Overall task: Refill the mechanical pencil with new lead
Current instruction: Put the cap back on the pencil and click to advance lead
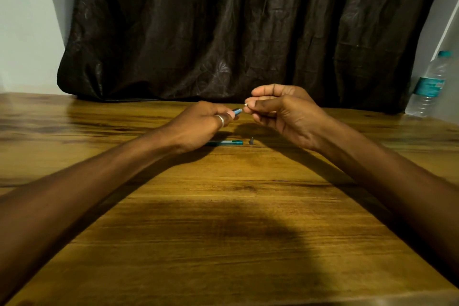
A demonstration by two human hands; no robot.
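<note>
On the bare wooden worktop, nearest, lie a teal lead tube and just beside it a small dark cap. Above them the left hand is closed around the mechanical pencil, its blue end poking toward the right hand, whose thumb and forefinger pinch a tiny pale piece, likely the eraser plug. The step looks like opening or resealing the barrel; the next move needs fine alignment. A dark curtain and a water bottle stand behind.

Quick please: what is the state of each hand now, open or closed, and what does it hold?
Left hand: closed, grip on the blue pencil.
Right hand: closed, fingertips pinching a small pale piece; what it is cannot be told.
</note>
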